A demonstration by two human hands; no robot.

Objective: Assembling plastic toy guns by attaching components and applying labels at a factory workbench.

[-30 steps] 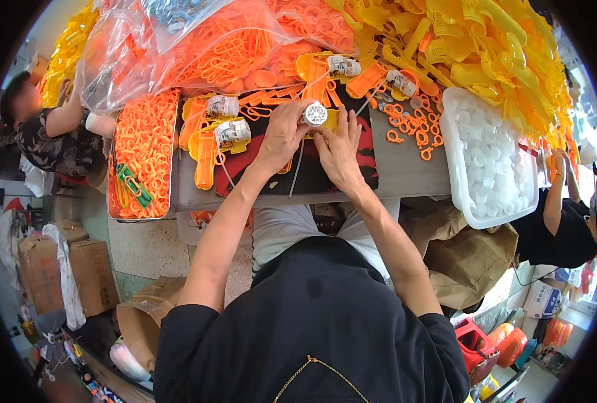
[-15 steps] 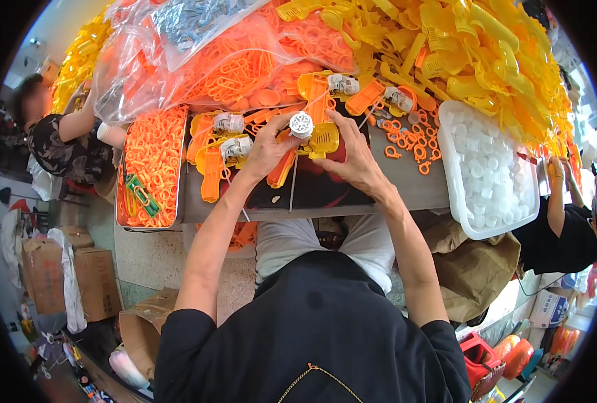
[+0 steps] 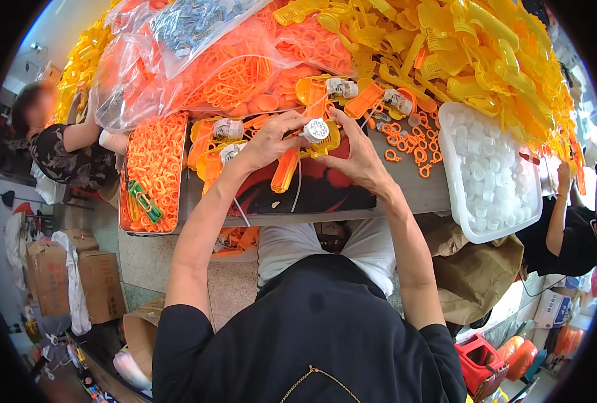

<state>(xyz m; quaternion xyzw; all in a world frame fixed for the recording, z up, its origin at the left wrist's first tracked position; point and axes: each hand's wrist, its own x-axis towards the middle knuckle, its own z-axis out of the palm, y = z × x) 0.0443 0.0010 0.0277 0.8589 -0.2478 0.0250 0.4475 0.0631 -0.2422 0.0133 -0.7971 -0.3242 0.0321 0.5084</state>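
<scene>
Above the dark mat [image 3: 332, 191], my left hand [image 3: 275, 141] pinches a white round piece with a patterned face [image 3: 317, 130]. It sits at the mouth of a yellow plastic shell [image 3: 328, 145]; whether it is seated inside cannot be made out. My right hand [image 3: 360, 160] grips that shell from the right, thumb below and fingers above. An orange slotted handle [image 3: 285, 171] slants down from the shell, and a thin pale strip [image 3: 298, 187] hangs beside it. Left of my left hand lie similar orange-yellow pieces with clear cylinders [image 3: 228, 129].
A metal tray of orange rings [image 3: 154, 168] with a green tool [image 3: 144, 201] stands left; a white bin of translucent caps [image 3: 486, 181] stands right. Behind are bagged orange parts [image 3: 238, 74] and a yellow shell heap [image 3: 480, 60]. People work on the left [image 3: 70, 144] and right [image 3: 560, 228].
The white round piece has moved right, from the shell's left edge to over its opening. My left hand has shifted right with it; my right hand still holds the shell.
</scene>
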